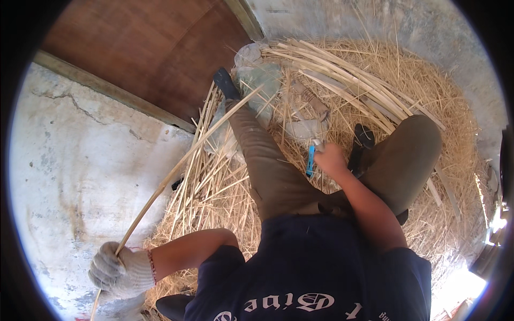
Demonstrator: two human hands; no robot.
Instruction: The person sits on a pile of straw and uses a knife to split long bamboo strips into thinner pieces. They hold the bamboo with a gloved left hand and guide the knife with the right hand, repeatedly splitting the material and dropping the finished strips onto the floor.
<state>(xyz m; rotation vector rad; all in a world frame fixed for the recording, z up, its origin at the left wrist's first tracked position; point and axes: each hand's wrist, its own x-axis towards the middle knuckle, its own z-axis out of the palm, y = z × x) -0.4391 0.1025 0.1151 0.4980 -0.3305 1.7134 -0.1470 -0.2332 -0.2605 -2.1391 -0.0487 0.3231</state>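
Note:
My left hand, in a pale knitted glove, is closed around a long bamboo strip out at the lower left. The strip slants up and away to the right, over my outstretched leg, with its far end near my foot. My right hand, bare apart from a whitish covering at the fingertips, is closed between my legs. It grips a slim bright blue utility knife; its blade cannot be made out.
Split bamboo strips lie in a bundle at the far right, more strips beside my left leg. Straw-like shavings cover the floor. A crumpled plastic bag lies by my foot. A stained wall and a brown door bound the left.

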